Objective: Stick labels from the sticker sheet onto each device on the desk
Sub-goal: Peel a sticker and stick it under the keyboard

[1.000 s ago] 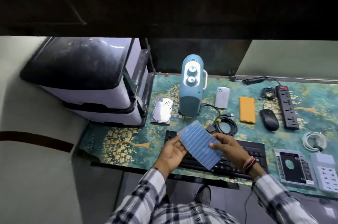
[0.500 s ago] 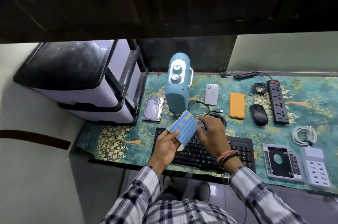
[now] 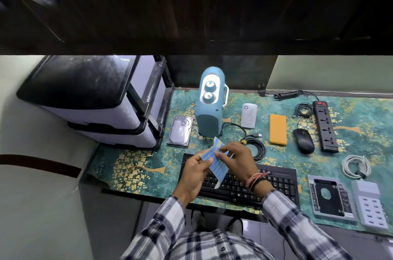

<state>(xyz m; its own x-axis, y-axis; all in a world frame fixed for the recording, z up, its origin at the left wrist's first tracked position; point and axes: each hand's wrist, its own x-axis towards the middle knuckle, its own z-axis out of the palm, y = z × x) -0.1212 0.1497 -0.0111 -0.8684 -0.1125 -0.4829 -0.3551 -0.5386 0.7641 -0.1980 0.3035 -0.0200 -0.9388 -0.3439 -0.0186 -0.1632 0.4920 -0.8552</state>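
Observation:
A blue striped sticker sheet is bent between both hands above the black keyboard. My left hand grips its left edge. My right hand pinches the sheet near its top. On the desk lie a hard drive, a blue speaker with two knobs, a white power bank, an orange case, a black mouse, a power strip, a drive caddy and a white USB hub.
A drawer unit with a black top stands at the desk's left end. Coiled black cable lies behind the keyboard, a white cable coil at the right. A dark shelf overhangs the back of the desk.
The sheet, held flat a second ago, has been turned and bent. My right hand moved from its right edge onto its top part and pinches there.

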